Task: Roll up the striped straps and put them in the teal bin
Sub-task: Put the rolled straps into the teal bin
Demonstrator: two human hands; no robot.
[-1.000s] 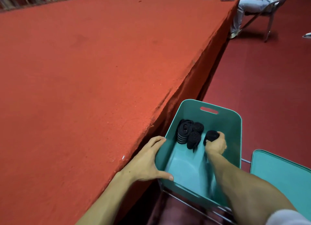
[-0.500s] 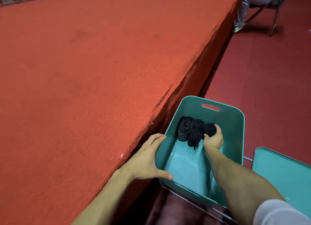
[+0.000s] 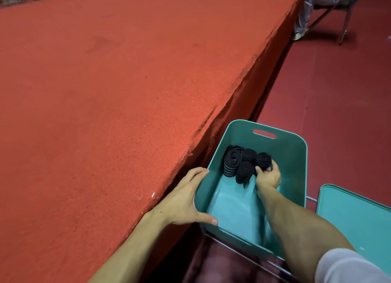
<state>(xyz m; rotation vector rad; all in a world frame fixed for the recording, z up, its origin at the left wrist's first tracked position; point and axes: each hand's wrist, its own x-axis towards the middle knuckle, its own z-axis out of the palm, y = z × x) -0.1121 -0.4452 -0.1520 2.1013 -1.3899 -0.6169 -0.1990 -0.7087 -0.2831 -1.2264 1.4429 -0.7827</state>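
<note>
A teal bin (image 3: pixel 296 155) stands beside the red table, low at the right. Several rolled dark straps (image 3: pixel 237 162) lie packed at its far end. My right hand (image 3: pixel 268 176) is inside the bin, fingers curled round the rightmost rolled strap (image 3: pixel 263 159), which touches the other rolls. My left hand (image 3: pixel 184 202) grips the bin's near left corner, thumb over the rim and fingers along the outer wall.
The red felt table (image 3: pixel 105 92) fills the left and its edge runs right beside the bin. A second teal bin (image 3: pixel 355 217) stands at the right. Both rest on a metal rack (image 3: pixel 243 253). A seated person's legs and a chair (image 3: pixel 330 5) are at the far right.
My right hand has carried the rolled strap further into the bin and set it against the other rolls. My left hand has kept its hold on the bin's corner.
</note>
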